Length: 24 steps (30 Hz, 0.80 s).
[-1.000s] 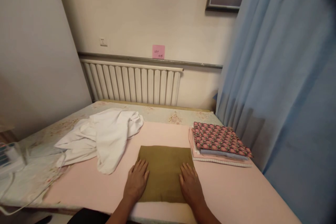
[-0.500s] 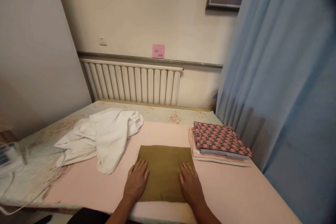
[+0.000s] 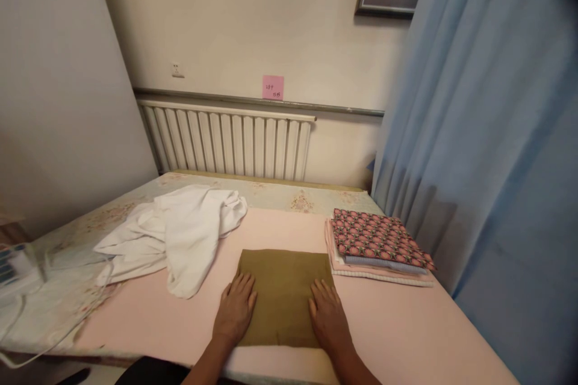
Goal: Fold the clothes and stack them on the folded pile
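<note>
A flat olive-brown folded cloth lies squarely in front of me on a pink sheet. My left hand rests palm down on its left edge, fingers stretched out and pointing away from me. On the opposite edge my right hand lies flat in the same way. Neither hand grips the cloth. A crumpled white cloth is spread in a heap to the left. On the right sits a stack of folded cloths, topped by a red-and-black patterned cloth.
The bed has a pale floral cover under the pink sheet. Behind it a white radiator runs along the wall. A blue curtain hangs at the right. A white power strip with cables lies at the left edge.
</note>
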Motion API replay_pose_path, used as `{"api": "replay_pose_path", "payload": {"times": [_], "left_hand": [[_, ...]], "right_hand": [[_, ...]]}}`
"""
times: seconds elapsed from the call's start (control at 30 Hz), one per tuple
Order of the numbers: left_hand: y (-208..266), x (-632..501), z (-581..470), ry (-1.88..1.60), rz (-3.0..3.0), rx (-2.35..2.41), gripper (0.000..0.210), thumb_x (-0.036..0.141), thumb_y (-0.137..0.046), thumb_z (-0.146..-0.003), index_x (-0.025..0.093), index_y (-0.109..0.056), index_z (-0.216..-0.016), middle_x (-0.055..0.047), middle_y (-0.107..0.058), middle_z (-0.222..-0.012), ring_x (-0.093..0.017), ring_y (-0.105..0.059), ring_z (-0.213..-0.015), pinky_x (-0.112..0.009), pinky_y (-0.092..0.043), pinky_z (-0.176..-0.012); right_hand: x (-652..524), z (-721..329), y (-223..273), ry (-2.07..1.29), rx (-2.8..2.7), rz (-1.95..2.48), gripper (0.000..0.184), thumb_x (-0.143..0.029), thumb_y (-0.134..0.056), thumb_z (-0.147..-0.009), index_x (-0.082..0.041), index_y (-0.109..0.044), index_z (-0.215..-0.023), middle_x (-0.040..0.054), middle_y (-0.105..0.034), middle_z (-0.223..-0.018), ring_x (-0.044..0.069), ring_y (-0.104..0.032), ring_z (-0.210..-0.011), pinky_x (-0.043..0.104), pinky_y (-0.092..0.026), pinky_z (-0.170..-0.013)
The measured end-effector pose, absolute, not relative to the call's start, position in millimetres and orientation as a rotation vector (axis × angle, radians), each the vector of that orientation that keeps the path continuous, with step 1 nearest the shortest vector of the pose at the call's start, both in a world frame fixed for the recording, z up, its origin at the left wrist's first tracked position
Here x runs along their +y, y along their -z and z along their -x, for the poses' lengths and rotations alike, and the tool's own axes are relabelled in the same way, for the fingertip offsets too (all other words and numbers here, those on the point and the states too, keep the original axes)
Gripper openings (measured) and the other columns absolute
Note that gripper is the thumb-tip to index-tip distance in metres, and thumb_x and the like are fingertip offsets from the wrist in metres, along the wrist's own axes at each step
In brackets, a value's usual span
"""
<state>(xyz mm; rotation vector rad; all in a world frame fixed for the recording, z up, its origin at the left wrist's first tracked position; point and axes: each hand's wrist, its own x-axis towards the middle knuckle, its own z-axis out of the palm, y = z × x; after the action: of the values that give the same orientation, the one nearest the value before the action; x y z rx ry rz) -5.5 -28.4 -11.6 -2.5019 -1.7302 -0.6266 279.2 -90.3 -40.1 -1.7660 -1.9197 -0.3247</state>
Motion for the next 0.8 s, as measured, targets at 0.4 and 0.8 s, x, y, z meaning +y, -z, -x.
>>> {"api": "replay_pose_path", "payload": {"times": [0.4,0.8], "left_hand": [[13.0,-27.8,5.5,0.648,2.487,-1.712,0.044,0.037,-0.036,-0.096,0.022,-0.054,-0.133,-0.007,-0.054,-0.141,-0.024,-0.043,-0.134,-0.046,-0.032,-0.109],[12.2,-28.0,5.3,0.631,2.501,-1.738,0.044,0.037,-0.036,-0.096,0.023,-0.053,-0.135,-0.007,-0.052,-0.142,-0.024,-0.041,-0.135,-0.046,-0.031,-0.110]], "right_hand": [[-90.3,-279.2,40.1,0.311,-1.921,1.768,0.039,-0.024,-0.044,-0.093,-0.016,-0.059,-0.127,0.0094,-0.057,-0.135,0.028,-0.048,-0.129,0.046,-0.034,-0.109],[-90.0,-279.6,41.5,0.327,-1.905,1.735,0.038,-0.024,-0.044,-0.093,-0.017,-0.060,-0.127,0.0097,-0.059,-0.133,0.027,-0.048,-0.129,0.045,-0.036,-0.108]]}}
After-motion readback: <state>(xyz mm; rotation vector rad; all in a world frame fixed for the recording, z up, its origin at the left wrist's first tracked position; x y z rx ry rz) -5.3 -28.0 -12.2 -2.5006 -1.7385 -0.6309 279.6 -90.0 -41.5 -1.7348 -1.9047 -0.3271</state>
